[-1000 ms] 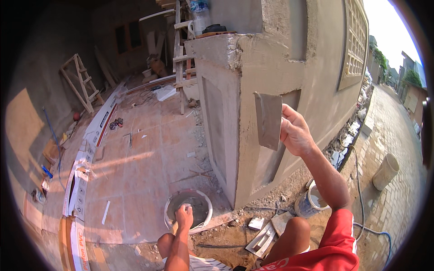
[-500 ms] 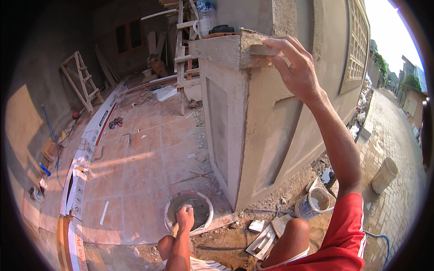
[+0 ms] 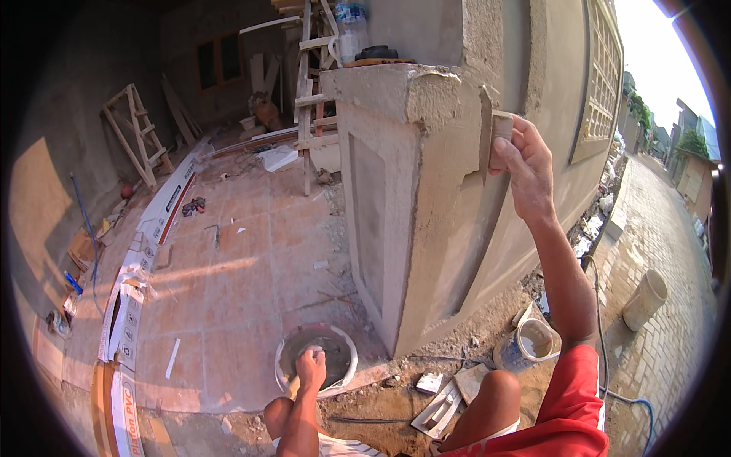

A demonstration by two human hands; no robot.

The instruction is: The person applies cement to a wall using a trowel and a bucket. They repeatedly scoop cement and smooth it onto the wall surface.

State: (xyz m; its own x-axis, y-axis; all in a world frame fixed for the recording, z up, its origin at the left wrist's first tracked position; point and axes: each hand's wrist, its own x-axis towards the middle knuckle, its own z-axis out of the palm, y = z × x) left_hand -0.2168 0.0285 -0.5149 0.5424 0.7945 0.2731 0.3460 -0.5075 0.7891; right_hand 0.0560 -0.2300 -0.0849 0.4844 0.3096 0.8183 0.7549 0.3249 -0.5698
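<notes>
My right hand (image 3: 531, 171) is raised at the right face of the plastered pillar (image 3: 415, 213). Its fingers and thumb close around the block-like handle of a plastering float (image 3: 485, 137), whose thin plate stands upright, edge-on, next to the wall. Rough wet-looking mortar (image 3: 432, 95) covers the pillar's upper corner. Low down, my left hand (image 3: 311, 369) is closed over the round bucket (image 3: 352, 369) of grey mortar. Something pale shows at its fingertips, and a yellowish wooden piece (image 3: 293, 387) sticks out beside the wrist; what the fingers grip cannot be made out.
A pail (image 3: 533, 340) and scrap boards (image 3: 442, 411) lie by my knee. Another bucket (image 3: 645, 299) stands on the paving, near a hose (image 3: 601, 327). A bottle (image 3: 352, 30) and a dark object (image 3: 377, 52) rest on the ledge. Behind it leans a wooden ladder (image 3: 308, 99).
My right hand has moved down and right from the pillar's top corner, turning the float from level to upright. The left hand stays at the bucket.
</notes>
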